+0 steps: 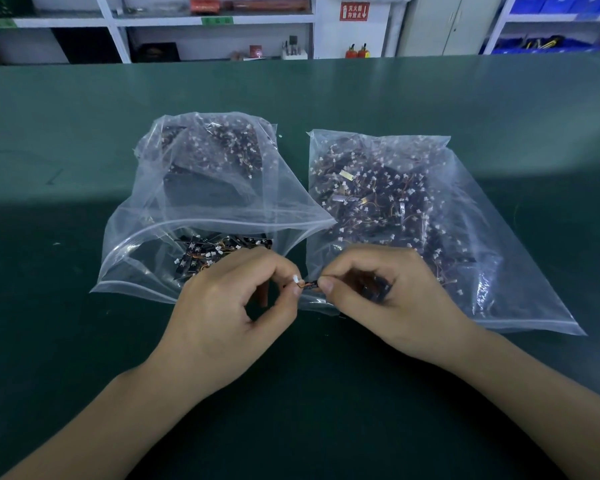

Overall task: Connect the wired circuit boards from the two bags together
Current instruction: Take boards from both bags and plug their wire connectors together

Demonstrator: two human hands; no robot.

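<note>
Between your two hands, just below the centre of the frame, the join is about to be made. Your left hand (229,306) pinches a small white connector (296,279) between thumb and forefinger, its other fingers (257,268) curled loosely. Your right hand (378,296) pinches the near end of a thin dark circuit board (311,285), with more dark parts tucked under its curled fingers – what exactly those are, you cannot tell. Short orange wires (303,285) run between plug and board; the two pieces sit almost touching, though whether the plug is seated is too small to judge.

Expect these parts to weigh next to nothing and to be fiddly rather than slippery. The board is stiff but thin, so hold it by its edges near the socket, not flat across the components. The wires are soft and probably fragile at their solder points – take the plug by its plastic body, never by the leads, and push straight in.

Outward from the hands lie the two clear plastic bags on the green table (84,341). The left bag (146,271), lower left of centre, gapes open toward you with loose boards (201,254) at its mouth. The right bag (482,237), right of centre, lies flatter and full of a wired tangle, which will likely snag when you draw one out.
</note>
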